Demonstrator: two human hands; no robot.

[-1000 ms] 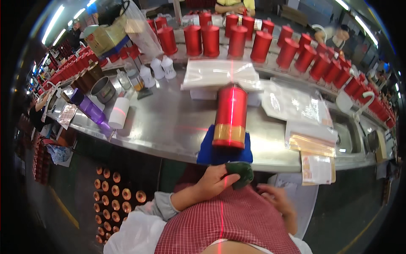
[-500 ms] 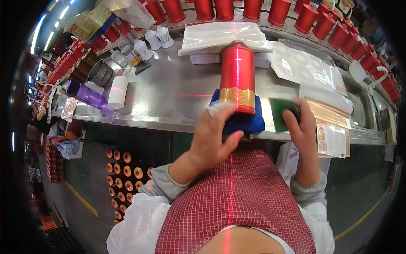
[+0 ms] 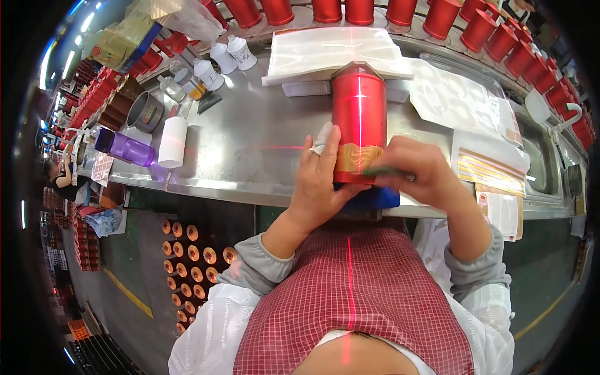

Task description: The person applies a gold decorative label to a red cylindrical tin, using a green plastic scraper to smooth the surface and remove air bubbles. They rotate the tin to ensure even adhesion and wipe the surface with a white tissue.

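Note:
A red metallic canister [image 3: 358, 115] lies on the bench in front of me, its near end resting on a blue cloth [image 3: 380, 199]. Around its lower part runs a shiny gold band [image 3: 351, 160]. My left hand [image 3: 314, 182] grips the canister's left side, thumb by the near end and fingers along the side; a white wrap covers one fingertip. In my closed right hand [image 3: 420, 167] is a thin dark green scraper [image 3: 389, 170], its edge against the gold band. Motion blurs the scraper, and my right fingers partly hide it.
White backing sheets [image 3: 334, 50] lie behind the canister, with gold strips [image 3: 490, 172] to the right near a sink [image 3: 542, 159]. At left stand a white roll [image 3: 172, 142], a purple bottle [image 3: 125, 147] and a metal pot [image 3: 145, 111]. Red canisters [image 3: 359, 9] line the back.
My right hand has moved left, bringing the green scraper from beside the canister onto the gold band. My left hand has closed in on the canister's left side.

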